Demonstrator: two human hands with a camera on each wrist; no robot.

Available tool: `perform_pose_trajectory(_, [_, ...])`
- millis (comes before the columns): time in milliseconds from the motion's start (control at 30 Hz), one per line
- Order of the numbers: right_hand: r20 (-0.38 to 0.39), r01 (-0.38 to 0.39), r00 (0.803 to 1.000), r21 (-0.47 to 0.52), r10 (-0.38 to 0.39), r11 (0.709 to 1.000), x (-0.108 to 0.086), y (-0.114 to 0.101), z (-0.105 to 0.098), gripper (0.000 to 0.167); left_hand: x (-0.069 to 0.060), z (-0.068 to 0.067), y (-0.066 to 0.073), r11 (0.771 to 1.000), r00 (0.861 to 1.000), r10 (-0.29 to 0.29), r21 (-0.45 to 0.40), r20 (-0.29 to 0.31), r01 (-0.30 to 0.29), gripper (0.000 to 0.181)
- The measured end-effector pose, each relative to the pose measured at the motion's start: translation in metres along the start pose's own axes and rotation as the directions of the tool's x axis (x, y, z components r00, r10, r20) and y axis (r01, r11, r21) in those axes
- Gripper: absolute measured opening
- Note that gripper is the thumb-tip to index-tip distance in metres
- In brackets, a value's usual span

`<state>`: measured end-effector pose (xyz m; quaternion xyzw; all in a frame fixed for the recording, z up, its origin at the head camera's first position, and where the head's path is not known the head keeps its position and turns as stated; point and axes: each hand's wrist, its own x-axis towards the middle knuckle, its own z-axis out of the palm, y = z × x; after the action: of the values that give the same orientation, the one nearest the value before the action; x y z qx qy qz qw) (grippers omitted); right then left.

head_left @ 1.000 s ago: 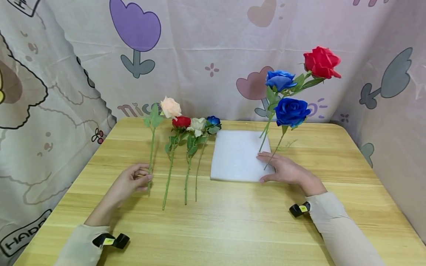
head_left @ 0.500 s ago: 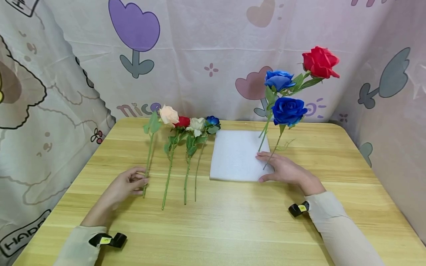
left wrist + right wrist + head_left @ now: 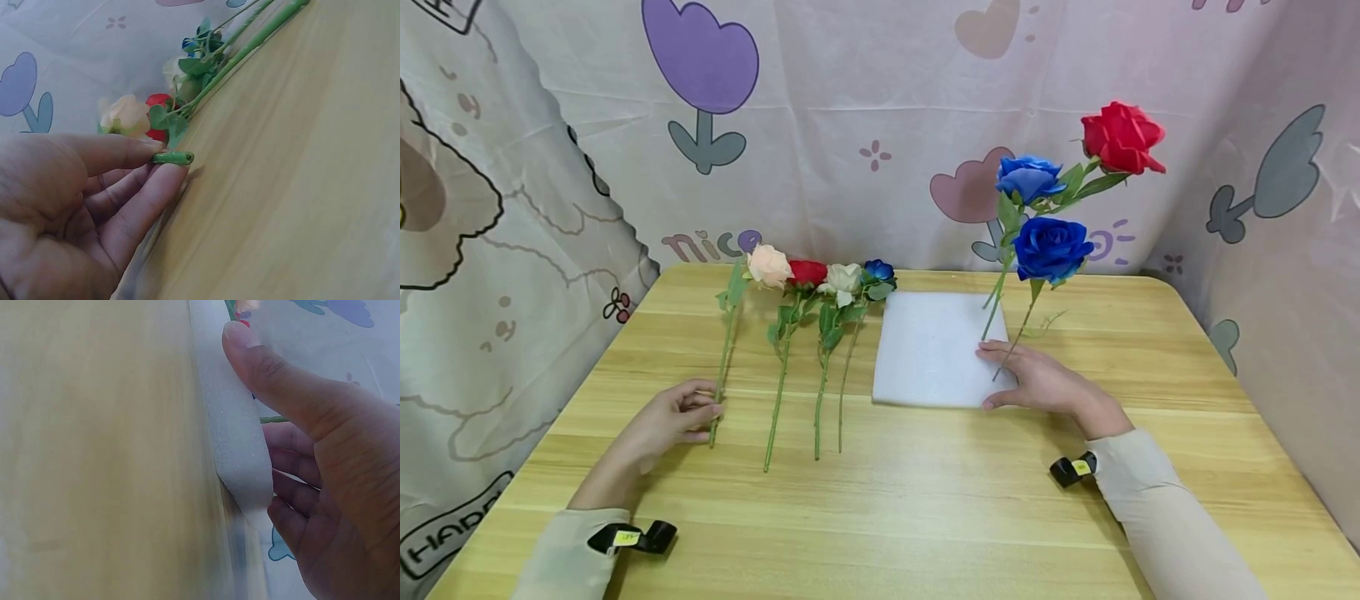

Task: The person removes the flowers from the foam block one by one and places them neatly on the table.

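Note:
Between the fingers and thumb of the left hand is the lower stem of the peach rose, which leans over the table at the left; the left wrist view shows the stem's cut end pinched there. The right hand rests on the right side of a white foam block, thumb at its front edge, fingers spread over it. Two blue roses and a tall red rose stand up from the foam beside that hand. In the right wrist view the thumb lies against the foam.
Right of the peach rose, a red rose, a white rose and a small blue rose lie side by side on the wooden table, stems toward the front. A printed cloth hangs behind the table.
The left hand has moved left with the peach rose's stem, and the bloom has come lower and to the left. The right hand stays at the foam.

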<state>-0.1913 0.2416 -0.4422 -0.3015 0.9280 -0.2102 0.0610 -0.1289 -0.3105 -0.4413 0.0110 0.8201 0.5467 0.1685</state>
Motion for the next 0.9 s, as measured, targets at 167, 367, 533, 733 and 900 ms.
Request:
perform_pose_trajectory(167, [-0.002, -0.002, 1.000, -0.003, 0.002, 1.000, 0.000, 0.000, -0.001, 0.091, -0.004, -0.009, -0.001, 1.000, 1.000, -0.002, 0.015, 0.016, 0.002, 0.054])
perform_pose_trajectory(367, [-0.001, 0.007, 1.000, -0.009, -0.007, 1.000, 0.000, 0.000, -0.001, 0.091, -0.009, -0.015, -0.002, 0.999, 0.998, -0.043, 0.029, 0.051, 0.041, 0.054])
perform_pose_trajectory(533, [0.003, 0.006, 1.000, -0.007, -0.006, 1.000, 0.001, 0.001, 0.000, 0.092, -0.010, -0.008, 0.002, 0.996, 0.997, -0.055, 0.075, 0.056, 0.051, 0.053])
perform_pose_trajectory(733, [0.001, 0.009, 1.000, -0.006, -0.009, 1.000, 0.000, 0.002, 0.000, 0.093, -0.006, 0.001, 0.005, 0.986, 0.999, -0.026, 0.168, 0.037, 0.019, 0.069])
perform_pose_trajectory(900, [0.002, 0.006, 1.000, -0.007, -0.006, 1.000, 0.000, 0.001, 0.000, 0.093, -0.004, 0.005, 0.006, 0.976, 1.000, 0.006, 0.219, 0.031, -0.013, 0.069])
